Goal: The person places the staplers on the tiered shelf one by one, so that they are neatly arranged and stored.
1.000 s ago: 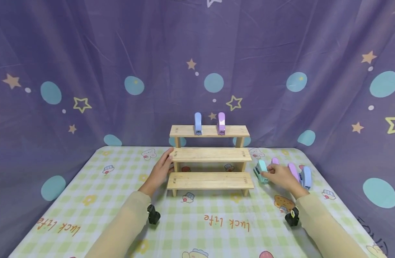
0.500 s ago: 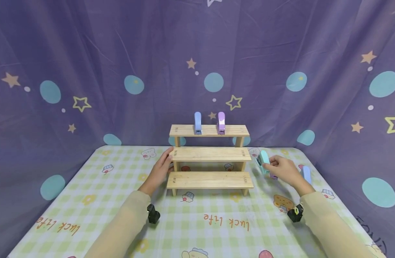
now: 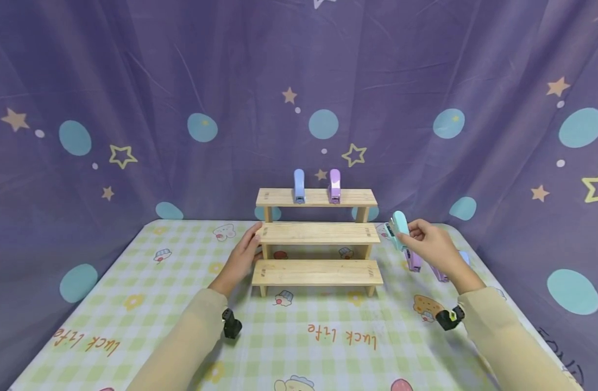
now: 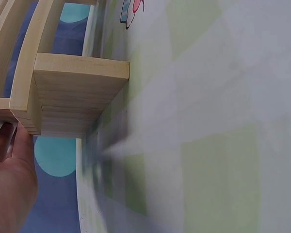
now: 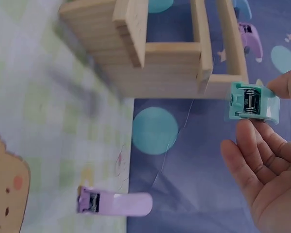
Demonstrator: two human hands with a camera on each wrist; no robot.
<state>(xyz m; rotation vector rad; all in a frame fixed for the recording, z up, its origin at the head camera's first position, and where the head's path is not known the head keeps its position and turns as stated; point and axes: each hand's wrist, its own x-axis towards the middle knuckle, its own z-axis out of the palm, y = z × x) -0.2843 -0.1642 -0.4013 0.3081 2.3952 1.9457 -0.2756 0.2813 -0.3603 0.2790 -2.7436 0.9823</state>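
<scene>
A teal hole punch [image 3: 397, 231] is in the air just right of the wooden three-step shelf [image 3: 318, 233], pinched between the thumb and fingers of my right hand [image 3: 433, 245]. The right wrist view shows the spring in the teal hole punch [image 5: 252, 103] from close by. At the shelf's left side, my left hand [image 3: 240, 260] holds the end of the middle step, its fingertips partly hidden. On the top step stand a blue hole punch [image 3: 299, 185] and a purple one [image 3: 334, 185], side by side.
Below my right hand, a purple hole punch [image 3: 414, 262] stands on the checkered tablecloth [image 3: 299, 315]. Another purple one [image 3: 440, 274] and a blue one [image 3: 465, 256] are partly hidden behind that hand. A patterned purple curtain [image 3: 401, 81] hangs behind the table.
My right hand has lifted the teal hole punch off the table, raising it beside the shelf and uncovering the purple one below. My left hand stays at the shelf's left side.
</scene>
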